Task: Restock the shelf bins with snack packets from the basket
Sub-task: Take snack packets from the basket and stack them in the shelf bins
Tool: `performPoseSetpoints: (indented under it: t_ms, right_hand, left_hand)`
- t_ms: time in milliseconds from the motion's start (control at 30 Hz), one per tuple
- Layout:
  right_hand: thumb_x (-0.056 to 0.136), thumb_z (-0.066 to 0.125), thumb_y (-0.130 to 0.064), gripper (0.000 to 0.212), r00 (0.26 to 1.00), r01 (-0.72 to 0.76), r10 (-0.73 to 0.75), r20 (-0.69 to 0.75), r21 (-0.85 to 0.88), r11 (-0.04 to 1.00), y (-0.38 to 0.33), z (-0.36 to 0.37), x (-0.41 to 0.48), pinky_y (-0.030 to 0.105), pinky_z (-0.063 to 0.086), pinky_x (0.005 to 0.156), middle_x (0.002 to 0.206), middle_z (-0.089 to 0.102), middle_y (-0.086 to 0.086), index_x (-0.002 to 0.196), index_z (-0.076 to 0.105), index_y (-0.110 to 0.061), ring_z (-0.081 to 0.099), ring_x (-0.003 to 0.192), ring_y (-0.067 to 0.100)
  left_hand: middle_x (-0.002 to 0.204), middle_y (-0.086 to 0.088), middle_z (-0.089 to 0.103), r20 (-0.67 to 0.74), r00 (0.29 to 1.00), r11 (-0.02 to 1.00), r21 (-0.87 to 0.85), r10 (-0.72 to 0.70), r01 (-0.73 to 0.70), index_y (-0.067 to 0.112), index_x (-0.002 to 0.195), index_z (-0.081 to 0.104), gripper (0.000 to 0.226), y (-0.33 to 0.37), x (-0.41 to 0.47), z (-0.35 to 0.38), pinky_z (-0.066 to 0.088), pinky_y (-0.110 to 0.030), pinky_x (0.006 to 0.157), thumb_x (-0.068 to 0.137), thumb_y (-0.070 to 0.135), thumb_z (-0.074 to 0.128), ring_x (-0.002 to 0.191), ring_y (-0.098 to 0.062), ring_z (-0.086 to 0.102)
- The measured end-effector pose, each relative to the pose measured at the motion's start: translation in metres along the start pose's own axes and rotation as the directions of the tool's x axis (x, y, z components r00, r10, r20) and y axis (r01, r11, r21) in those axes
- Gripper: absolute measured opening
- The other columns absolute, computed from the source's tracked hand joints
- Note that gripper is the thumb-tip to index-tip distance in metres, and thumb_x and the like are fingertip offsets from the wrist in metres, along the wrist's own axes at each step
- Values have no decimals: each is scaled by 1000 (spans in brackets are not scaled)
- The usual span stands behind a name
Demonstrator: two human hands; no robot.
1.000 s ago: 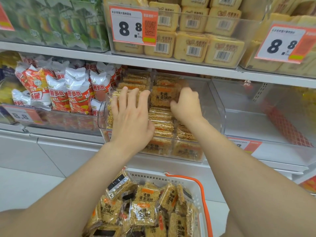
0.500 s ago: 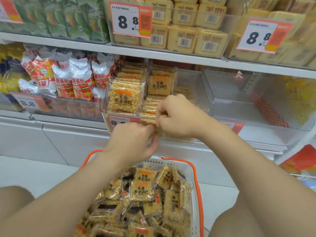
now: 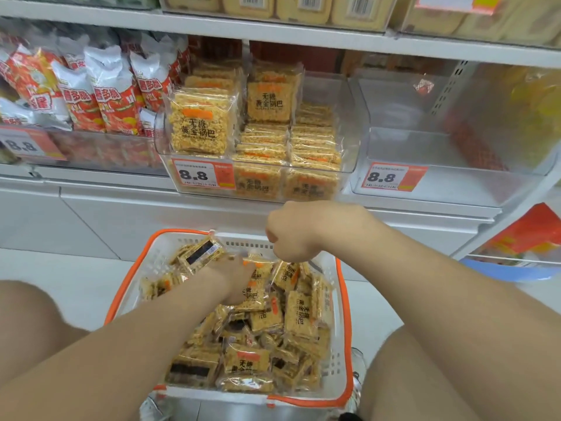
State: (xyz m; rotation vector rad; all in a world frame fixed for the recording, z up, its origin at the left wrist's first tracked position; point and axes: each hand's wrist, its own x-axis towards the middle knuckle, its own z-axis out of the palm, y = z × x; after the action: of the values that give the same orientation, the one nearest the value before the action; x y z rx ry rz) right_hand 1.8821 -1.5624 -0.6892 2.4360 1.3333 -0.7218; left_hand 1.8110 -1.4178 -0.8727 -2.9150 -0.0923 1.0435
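A white basket with an orange rim (image 3: 340,338) sits low in front of me, heaped with golden snack packets (image 3: 299,311). My left hand (image 3: 235,278) reaches down into the heap; its fingers are buried among the packets, so its grip is hidden. My right hand (image 3: 293,233) hovers over the basket's far edge, fingers curled, with nothing visible in it. Above, a clear shelf bin (image 3: 349,138) holds rows of the same packets (image 3: 197,123), some upright at the left and others stacked flat.
To the right stands a clear bin (image 3: 425,183) with nothing in it, and to the left a bin of red-and-white snack bags (image 3: 112,95). Price tags reading 8.8 (image 3: 200,176) hang on the bin fronts. Yellow packs fill the upper shelf. My knees flank the basket.
Both hands have come down from the filled bin to the basket. The left hand now sits among the packets. The view has tilted downward.
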Motion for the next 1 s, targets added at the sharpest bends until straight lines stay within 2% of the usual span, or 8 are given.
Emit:
performPoseSetpoints:
  t_ms: [67,200,367,500,600,733,800,1000]
  right_hand:
    - [102,46,-19,25,1000,13,-13,7,12,1000,2,-2,1,39,57,73,104,68,10,110,67,-9,68,90,31]
    - [103,46,-25,38,1000,20,-20,0,0,1000,10,-4,4,50,57,95,133,64,13,135,62,-12,64,124,34]
    - [104,47,-29,38,999,28,-29,-14,-16,999,16,-4,11,51,57,95,134,65,14,135,63,-13,64,125,35]
    - [103,46,-26,36,999,35,-35,6,-8,999,20,-8,14,50,57,94,130,67,11,131,64,-13,66,121,33]
    - [100,47,-18,25,998,37,-37,-47,-1,999,27,-11,15,39,56,71,107,71,10,110,68,-11,70,93,32]
    - [96,48,-7,18,981,24,-18,-195,25,999,28,-18,15,41,55,67,91,68,16,92,66,-5,65,83,38]
    - [91,50,-4,26,970,43,-28,-241,56,997,27,-21,15,50,62,77,104,73,22,105,71,1,69,97,43]
    - [83,54,-13,28,872,120,-35,-489,144,982,25,-35,2,46,63,71,88,74,8,99,77,-15,69,83,28]
  left_hand:
    - [164,-18,32,16,1000,997,79,-27,25,15,162,23,75,6,3,9,41,-60,115,101,36,63,147,-43,38]
    - [160,-25,34,12,1000,977,212,-27,24,7,161,18,93,19,9,25,33,-67,118,96,41,74,146,-48,38]
    - [159,-25,34,-5,1000,962,270,-27,27,4,162,19,98,28,6,30,40,-62,116,93,44,75,135,-43,50]
    - [170,-18,20,-62,998,980,196,-17,29,10,158,34,94,14,1,8,58,-38,82,88,56,75,112,-31,64]
    - [160,-16,30,-127,992,992,123,-2,17,9,154,39,90,5,-9,-17,55,-49,102,85,53,75,137,-37,48]
    - [133,-7,43,-259,966,998,-63,4,-21,15,142,49,80,-4,-29,-49,51,-51,103,79,56,76,124,-34,49]
    - [126,-3,44,-332,943,987,-140,25,-76,19,143,50,82,-8,-41,-64,54,-47,96,75,55,79,117,-30,50]
    - [122,9,45,-635,761,951,-135,132,-278,29,145,48,90,-16,-88,-100,50,-40,90,64,66,64,104,-20,46]
